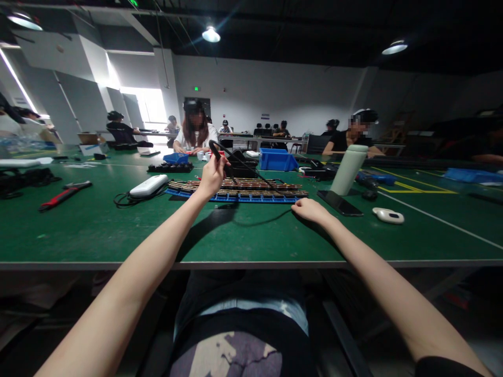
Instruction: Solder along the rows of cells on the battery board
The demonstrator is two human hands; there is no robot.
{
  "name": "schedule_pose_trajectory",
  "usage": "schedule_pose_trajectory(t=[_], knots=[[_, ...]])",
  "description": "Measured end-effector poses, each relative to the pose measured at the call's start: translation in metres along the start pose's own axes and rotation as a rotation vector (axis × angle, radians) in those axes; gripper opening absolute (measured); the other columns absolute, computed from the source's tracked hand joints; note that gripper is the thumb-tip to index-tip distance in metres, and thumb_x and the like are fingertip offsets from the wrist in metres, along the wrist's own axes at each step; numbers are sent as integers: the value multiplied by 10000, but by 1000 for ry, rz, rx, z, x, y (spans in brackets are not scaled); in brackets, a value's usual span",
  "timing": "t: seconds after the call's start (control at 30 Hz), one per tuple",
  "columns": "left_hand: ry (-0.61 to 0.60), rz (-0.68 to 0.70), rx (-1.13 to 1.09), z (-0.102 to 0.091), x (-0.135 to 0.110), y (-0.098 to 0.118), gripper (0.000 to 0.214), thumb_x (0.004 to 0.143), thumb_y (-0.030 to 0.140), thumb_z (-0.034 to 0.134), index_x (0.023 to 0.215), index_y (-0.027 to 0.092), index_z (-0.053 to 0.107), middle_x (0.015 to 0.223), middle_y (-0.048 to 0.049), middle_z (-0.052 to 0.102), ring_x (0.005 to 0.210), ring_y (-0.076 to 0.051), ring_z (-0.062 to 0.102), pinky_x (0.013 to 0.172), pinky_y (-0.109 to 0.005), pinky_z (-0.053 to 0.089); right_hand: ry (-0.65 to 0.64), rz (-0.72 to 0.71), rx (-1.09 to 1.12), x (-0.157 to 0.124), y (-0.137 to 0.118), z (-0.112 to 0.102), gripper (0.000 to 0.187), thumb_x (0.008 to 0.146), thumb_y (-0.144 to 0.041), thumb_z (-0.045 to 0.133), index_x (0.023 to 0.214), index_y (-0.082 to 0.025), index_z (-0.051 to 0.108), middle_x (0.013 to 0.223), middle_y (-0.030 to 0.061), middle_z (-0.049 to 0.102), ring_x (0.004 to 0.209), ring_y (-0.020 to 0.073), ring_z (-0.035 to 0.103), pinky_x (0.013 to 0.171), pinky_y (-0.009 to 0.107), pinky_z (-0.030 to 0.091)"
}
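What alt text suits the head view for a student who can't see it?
A person's left hand holds up a black cord over a blue rack on a green table; the right hand is at the rack's near right corner. Another person sits opposite.

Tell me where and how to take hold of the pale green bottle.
Grip the pale green bottle around the middle of its body, probably with the right hand from the near side, passing above the black phone lying by its base. It stands on end, tall and roughly cylindrical, with no handle showing, so a sideways wrap should suit it.
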State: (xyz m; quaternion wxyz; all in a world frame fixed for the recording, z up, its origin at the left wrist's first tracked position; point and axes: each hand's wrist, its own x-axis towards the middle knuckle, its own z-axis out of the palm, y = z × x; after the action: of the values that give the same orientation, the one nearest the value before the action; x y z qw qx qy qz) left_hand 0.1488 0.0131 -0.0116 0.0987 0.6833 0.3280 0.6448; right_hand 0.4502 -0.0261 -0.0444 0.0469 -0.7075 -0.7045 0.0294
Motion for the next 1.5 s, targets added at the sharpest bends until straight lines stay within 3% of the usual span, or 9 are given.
schedule_pose_trajectory(t=[0.17, 0.37, 0.77, 1.1, 1.5], knots=[[-11, -93, -78, 5, -2, -1, 352, 894, 517, 416, 846, 178, 500, 744, -8, 626, 445, -53, 505, 440, -183, 424, 2, 4, -8, -1, -1, 0, 340, 833, -339, 390, 853, -161, 679, 977, 114, 682, 884, 217, 614, 671, 243, 398], [-30, -155, -125, 10, -5, -2, 313, 899, 476, 434, 829, 177, 491, 732, 0, 624, 438, -53, 515, 436, -179, 434, 2, 2, -16, 0, 0, 1, 353, 837, -339, 381, 871, -158, 683, 990, 121, 680, 906, 224, 615, 693, 250, 406], [-53, -162, -137, 13, -8, -5, 323, 896, 480, 446, 829, 168, 496, 791, -32, 649, 459, -61, 537, 455, -188, 448, 2, 6, -25, 0, 0, 0, 351, 834, -346, 380, 863, -160, 676, 990, 122, 681, 898, 223, 616, 674, 250, 403], [-91, -104, -33, 8, -10, 3, 306, 895, 462, 459, 795, 176, 499, 681, -7, 623, 438, -70, 532, 440, -184, 425, -2, 5, -30, -2, -2, -1, 344, 838, -342, 381, 860, -163, 674, 984, 115, 682, 891, 217, 618, 667, 244, 397], [-82, -135, -92, 9, -8, -4, 327, 891, 482, 454, 812, 167, 495, 791, -29, 652, 440, -53, 529, 433, -175, 427, -2, 5, -35, 1, 0, 0, 350, 835, -344, 378, 859, -163, 676, 983, 119, 682, 890, 226, 619, 668, 253, 403]])
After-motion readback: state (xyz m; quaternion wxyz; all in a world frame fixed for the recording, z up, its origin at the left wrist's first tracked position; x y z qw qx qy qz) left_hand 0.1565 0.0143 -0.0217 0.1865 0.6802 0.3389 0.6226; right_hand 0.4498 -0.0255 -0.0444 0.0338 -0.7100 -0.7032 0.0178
